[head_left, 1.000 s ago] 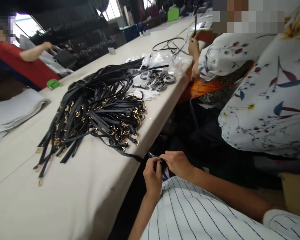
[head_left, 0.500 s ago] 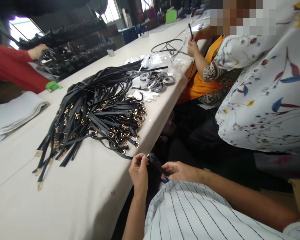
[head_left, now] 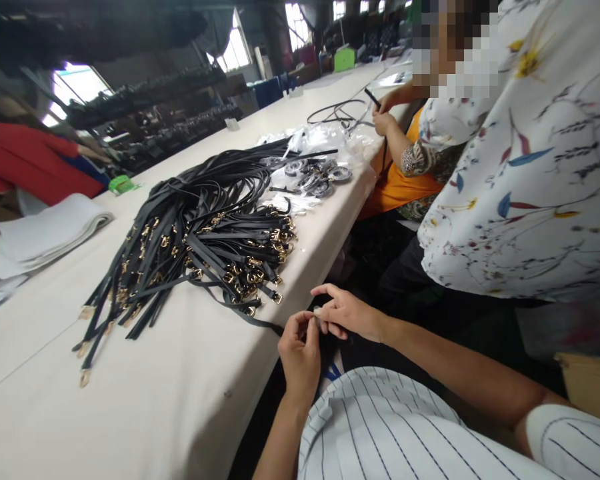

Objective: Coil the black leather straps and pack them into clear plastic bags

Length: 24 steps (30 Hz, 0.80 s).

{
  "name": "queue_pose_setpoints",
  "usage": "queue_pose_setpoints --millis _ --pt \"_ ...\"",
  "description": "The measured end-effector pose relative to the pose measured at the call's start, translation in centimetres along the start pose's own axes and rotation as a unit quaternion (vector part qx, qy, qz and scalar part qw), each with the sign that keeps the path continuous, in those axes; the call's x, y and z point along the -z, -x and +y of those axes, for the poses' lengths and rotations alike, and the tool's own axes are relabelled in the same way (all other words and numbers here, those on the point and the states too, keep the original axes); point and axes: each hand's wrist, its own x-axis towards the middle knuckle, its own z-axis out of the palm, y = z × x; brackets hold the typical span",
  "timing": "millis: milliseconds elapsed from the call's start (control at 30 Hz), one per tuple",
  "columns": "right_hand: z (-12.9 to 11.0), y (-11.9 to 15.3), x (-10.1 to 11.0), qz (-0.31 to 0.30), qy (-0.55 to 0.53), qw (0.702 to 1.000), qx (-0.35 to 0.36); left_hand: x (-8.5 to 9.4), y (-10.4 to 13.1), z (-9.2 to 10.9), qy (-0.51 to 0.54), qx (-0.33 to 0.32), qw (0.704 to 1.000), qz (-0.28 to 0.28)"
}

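My left hand (head_left: 300,343) is closed at the table's near edge, thumb and fingers pinching a black strap (head_left: 263,323) that runs back to the pile. Against its fingertips rests my right hand (head_left: 353,313), its index finger stretched out and the other fingers loosely bent and apart. The right thumb is hidden. A small greyish bit shows where the fingertips meet, too small to name. Beside them on the table lies a large pile of black straps (head_left: 200,193) with gold-coloured buckles (head_left: 255,277) and clips.
Coiled straps (head_left: 313,179) and clear plastic bags (head_left: 315,139) lie on the long white table (head_left: 145,400). Folded white cloth (head_left: 55,230) and a green roll (head_left: 121,184) sit at left. A co-worker's hands (head_left: 384,117) hold a strap at right; a person in red (head_left: 35,160) works across.
My right hand has come up and left, from the strap's hanging part to my left fingertips, its index finger now extended. The view has shifted slightly. The person in red has lowered an arm.
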Motion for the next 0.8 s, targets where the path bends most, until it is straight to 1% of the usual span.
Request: queue_pose_setpoints --millis 67,100,133,167,233,300,367,400,467,533,567,600,667,733,800 --pt "-0.8 0.2 0.5 -0.089 -0.035 0.995 0.025 1.0 -1.1 0.3 0.016 0.005 0.999 0.039" --pt "-1.0 0.5 0.8 -0.127 -0.034 0.991 0.036 1.7 -1.7 0.5 0.03 0.013 0.998 0.054" --pt "-1.2 0.9 1.1 -0.149 -0.023 0.987 0.047 2.2 -2.2 0.7 0.047 0.023 0.996 0.066" --pt "-1.4 1.1 1.3 -0.15 -0.01 0.987 0.06 2.5 -2.6 0.9 0.063 0.03 0.995 0.067" --pt "-2.3 0.9 1.4 -0.106 0.007 0.99 0.093 2.5 -3.1 1.9 0.09 0.031 0.995 0.044" --pt "-3.8 -0.1 1.2 -0.044 0.003 0.991 0.127 1.8 -3.4 3.5 0.104 0.008 0.995 0.003" --pt "-5.4 -1.2 1.0 -0.004 -0.009 0.99 0.143 1.2 -3.9 5.3 0.109 -0.031 0.993 -0.024" --pt "-6.0 -1.4 1.0 -0.006 -0.015 0.989 0.144 1.2 -4.4 6.2 0.109 -0.049 0.993 -0.024" --pt "-6.5 -0.9 1.3 -0.051 -0.017 0.989 0.14 1.9 -5.7 7.4 0.103 -0.073 0.992 -0.002" --pt "-6.0 0.5 1.8 -0.111 0.0 0.985 0.134 3.3 -7.1 8.0 0.104 -0.083 0.991 0.032" --pt "-5.5 1.2 2.1 -0.124 0.011 0.983 0.131 3.9 -7.7 8.1 0.108 -0.086 0.989 0.049" --pt "-5.1 1.7 2.4 -0.121 0.019 0.984 0.13 4.2 -8.1 8.1 0.111 -0.09 0.988 0.064" --pt "-4.8 1.9 2.4 -0.081 0.019 0.987 0.137 4.1 -8.5 8.3 0.109 -0.097 0.986 0.075" --pt "-5.7 1.0 1.8 -0.037 0.007 0.986 0.161 2.9 -8.3 8.9 0.098 -0.107 0.988 0.047" --pt "-7.6 -0.2 1.1 -0.025 -0.003 0.983 0.179 1.6 -8.1 10.0 0.088 -0.123 0.988 -0.006"
